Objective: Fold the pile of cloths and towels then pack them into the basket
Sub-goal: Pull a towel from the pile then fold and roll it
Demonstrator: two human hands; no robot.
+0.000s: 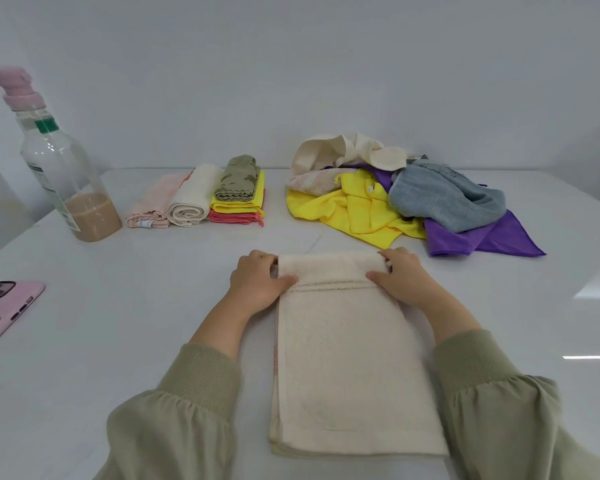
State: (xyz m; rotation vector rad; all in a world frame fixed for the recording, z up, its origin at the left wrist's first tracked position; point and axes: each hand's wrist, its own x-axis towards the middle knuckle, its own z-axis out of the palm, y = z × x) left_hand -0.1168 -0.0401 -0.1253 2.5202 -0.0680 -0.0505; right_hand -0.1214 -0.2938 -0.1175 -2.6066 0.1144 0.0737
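You had the cream towel lying lengthwise at the middle of the near edge of the desk, folded into a long strip. Its far end lay doubled back toward you in a thick fold. Your left hand gripped the left end of that fold and your right hand the right end. On each hand the fingers curled over the far side and the thumb pressed on top. The loose pile of cloths lay toward the far right corner, apart from the towel. The folded cloths sat in a row by the far edge, left of centre. A bottle stood near the far left corner, and a pink phone lay at the left edge.
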